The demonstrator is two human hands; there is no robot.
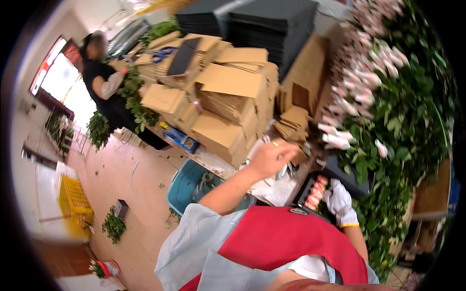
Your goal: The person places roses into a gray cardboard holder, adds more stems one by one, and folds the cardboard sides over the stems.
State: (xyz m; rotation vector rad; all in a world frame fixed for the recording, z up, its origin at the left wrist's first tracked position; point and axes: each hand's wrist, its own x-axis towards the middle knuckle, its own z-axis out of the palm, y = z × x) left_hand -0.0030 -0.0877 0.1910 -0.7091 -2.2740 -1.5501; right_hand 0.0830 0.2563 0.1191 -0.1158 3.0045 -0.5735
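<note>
My bare left hand (273, 159), a ring on one finger, is raised over the table's front edge beside a small pile of cardboard pieces. Its fingers are bent inward; a small greyish shape shows under them, and I cannot make out whether it is held. In a white glove, my right hand (339, 200) is closed at the right side of a bunch of pink roses (316, 193). Dark wrapping lies around the roses, close against my red apron (272, 237). The glove's fingertips are partly hidden.
Stacked tan cardboard sheets (218, 128) and black sheets (257, 39) cover the table. White-wrapped roses (359, 92) with leafy stems pile up on the right. A blue tub (182, 184) stands below the table edge. Another person (104, 89) stands at the far left; a yellow crate (75, 201) is on the floor.
</note>
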